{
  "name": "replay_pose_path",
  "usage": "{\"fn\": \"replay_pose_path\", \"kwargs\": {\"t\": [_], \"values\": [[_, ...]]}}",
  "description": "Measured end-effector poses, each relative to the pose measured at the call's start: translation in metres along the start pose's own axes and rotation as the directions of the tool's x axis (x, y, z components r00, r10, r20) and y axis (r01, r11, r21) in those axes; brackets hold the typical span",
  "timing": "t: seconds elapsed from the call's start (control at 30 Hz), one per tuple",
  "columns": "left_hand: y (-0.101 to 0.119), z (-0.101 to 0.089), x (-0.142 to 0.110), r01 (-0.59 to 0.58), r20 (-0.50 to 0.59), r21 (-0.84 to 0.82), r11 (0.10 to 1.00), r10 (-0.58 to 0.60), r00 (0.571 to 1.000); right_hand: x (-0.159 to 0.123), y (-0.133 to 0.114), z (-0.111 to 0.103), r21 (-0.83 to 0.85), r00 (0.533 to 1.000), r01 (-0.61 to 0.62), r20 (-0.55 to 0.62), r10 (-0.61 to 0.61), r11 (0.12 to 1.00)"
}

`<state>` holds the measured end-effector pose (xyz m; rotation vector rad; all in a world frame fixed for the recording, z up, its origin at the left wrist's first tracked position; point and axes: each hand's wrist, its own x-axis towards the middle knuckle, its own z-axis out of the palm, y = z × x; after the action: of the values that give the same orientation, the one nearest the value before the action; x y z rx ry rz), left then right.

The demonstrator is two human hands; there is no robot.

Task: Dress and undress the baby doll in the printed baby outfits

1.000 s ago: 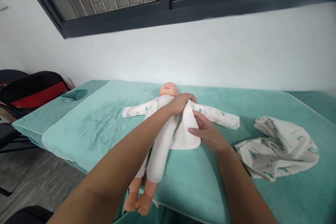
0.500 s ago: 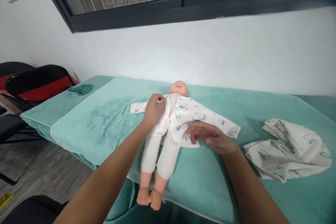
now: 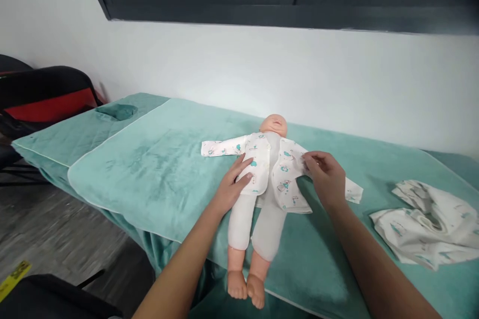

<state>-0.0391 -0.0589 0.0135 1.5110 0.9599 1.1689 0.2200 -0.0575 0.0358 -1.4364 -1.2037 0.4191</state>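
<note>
A baby doll (image 3: 262, 219) lies on its back on a teal towel (image 3: 157, 169), head toward the wall, bare feet over the near edge. It wears white leggings and a white printed jacket (image 3: 258, 157) whose two front flaps lie apart over the chest. My left hand (image 3: 232, 184) rests flat beside the doll's waist, fingertips on the lower edge of the left flap. My right hand (image 3: 325, 174) pinches the right flap near the doll's shoulder, over the outstretched sleeve.
A crumpled white printed garment (image 3: 426, 224) lies on the towel at the right. A small teal cloth (image 3: 118, 110) sits at the far left corner. Black and red chairs (image 3: 45, 99) stand to the left, a white wall and dark window frame behind.
The jacket's right flap, held up folded a second ago, has been laid over the doll's chest. My left hand moved down to the doll's waist; my right hand moved up to the shoulder.
</note>
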Motion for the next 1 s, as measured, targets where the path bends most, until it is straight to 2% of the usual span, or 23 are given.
{"fn": "replay_pose_path", "kwargs": {"t": [0.07,0.1,0.17,0.23,0.27,0.33,0.47,0.53,0.57,0.63,0.7,0.77,0.83,0.9,1.0], "values": [[-0.004,-0.003,0.002,-0.012,-0.038,-0.067,0.998,0.010,0.999,0.012,-0.019,0.016,-0.246,0.993,0.039,0.115,-0.011,0.968],[-0.007,-0.004,0.003,-0.009,-0.065,-0.124,0.992,0.001,0.998,0.020,-0.028,0.024,-0.381,0.983,0.056,0.181,0.016,0.923],[-0.011,-0.007,0.005,0.016,-0.117,-0.272,0.962,-0.049,0.992,0.037,-0.044,0.039,-0.608,0.956,0.093,0.275,0.099,0.789],[-0.015,-0.009,0.006,0.043,-0.145,-0.430,0.902,-0.116,0.983,0.054,-0.055,0.050,-0.720,0.930,0.154,0.337,0.146,0.677],[-0.017,-0.010,0.007,0.049,-0.153,-0.494,0.868,-0.141,0.978,0.061,-0.059,0.053,-0.730,0.920,0.187,0.366,0.144,0.658],[-0.020,-0.011,0.008,0.049,-0.160,-0.561,0.826,-0.166,0.973,0.071,-0.065,0.059,-0.697,0.914,0.229,0.394,0.096,0.680],[-0.022,-0.011,0.010,0.040,-0.163,-0.589,0.807,-0.167,0.972,0.072,-0.070,0.071,-0.603,0.962,0.217,0.267,-0.061,0.768],[-0.023,-0.012,0.012,0.038,-0.157,-0.639,0.769,-0.178,0.971,0.069,-0.068,0.078,-0.576,0.961,0.257,0.237,-0.142,0.776],[-0.023,-0.013,0.012,0.038,-0.151,-0.665,0.746,-0.185,0.971,0.068,-0.067,0.082,-0.573,0.954,0.281,0.258,-0.156,0.770],[-0.023,-0.014,0.013,0.038,-0.139,-0.703,0.711,-0.190,0.972,0.071,-0.066,0.088,-0.593,0.932,0.308,0.344,-0.112,0.744],[-0.022,-0.015,0.014,0.037,-0.130,-0.719,0.694,-0.186,0.974,0.079,-0.067,0.092,-0.611,0.902,0.302,0.431,-0.013,0.732],[-0.021,-0.015,0.014,0.038,-0.122,-0.724,0.688,-0.183,0.976,0.090,-0.070,0.094,-0.576,0.857,0.305,0.514,0.046,0.759],[-0.019,-0.016,0.015,0.041,-0.115,-0.728,0.684,-0.181,0.977,0.100,-0.074,0.097,-0.517,0.821,0.311,0.569,0.049,0.797],[-0.018,-0.016,0.016,0.043,-0.111,-0.735,0.677,-0.182,0.977,0.107,-0.077,0.101,-0.484,0.820,0.313,0.572,0.025,0.818],[-0.018,-0.018,0.018,0.055,-0.092,-0.746,0.663,-0.184,0.979,0.111,-0.078,0.109,-0.472,0.848,0.292,0.529,0.003,0.832]]}}
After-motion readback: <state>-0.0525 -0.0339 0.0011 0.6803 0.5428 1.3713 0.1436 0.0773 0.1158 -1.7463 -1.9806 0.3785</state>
